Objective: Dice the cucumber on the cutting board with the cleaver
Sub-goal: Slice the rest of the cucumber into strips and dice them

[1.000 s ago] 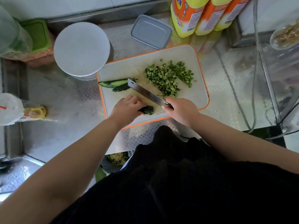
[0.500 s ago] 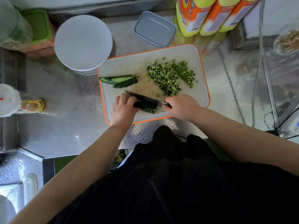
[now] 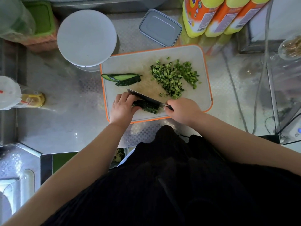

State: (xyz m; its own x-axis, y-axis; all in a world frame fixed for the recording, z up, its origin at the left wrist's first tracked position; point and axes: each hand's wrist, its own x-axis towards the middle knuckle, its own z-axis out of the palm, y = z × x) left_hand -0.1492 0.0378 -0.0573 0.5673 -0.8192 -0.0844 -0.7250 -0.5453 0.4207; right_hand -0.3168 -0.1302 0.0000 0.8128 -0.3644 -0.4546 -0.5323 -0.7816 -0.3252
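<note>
Nearest the body, the person's two hands work at the front edge of the orange-rimmed cutting board [image 3: 202,56]. The left hand [image 3: 122,107] curls over the end of a dark cucumber piece [image 3: 147,106], fingers pressing it down so it cannot roll, with the knuckles close to the blade, likely as a guide for it. The right hand [image 3: 184,110] is wrapped tightly around the handle of the cleaver [image 3: 143,97], whose blade lies slantwise across the cucumber piece, apparently splitting it lengthwise into strips before dicing.

Further back on the board's left, two long cucumber wedges [image 3: 123,78] lie stacked together, apart from the blade, probably waiting their turn. To the right sits the heap of diced cucumber [image 3: 174,75], pushed clear so the cutting area stays free. By this measure the job looks more than half done.

Beyond the board, on the steel counter [image 3: 73,128], stand a round white container [image 3: 87,38], a grey lidded box [image 3: 160,28] and a row of yellow-and-orange bottles [image 3: 216,15].
</note>
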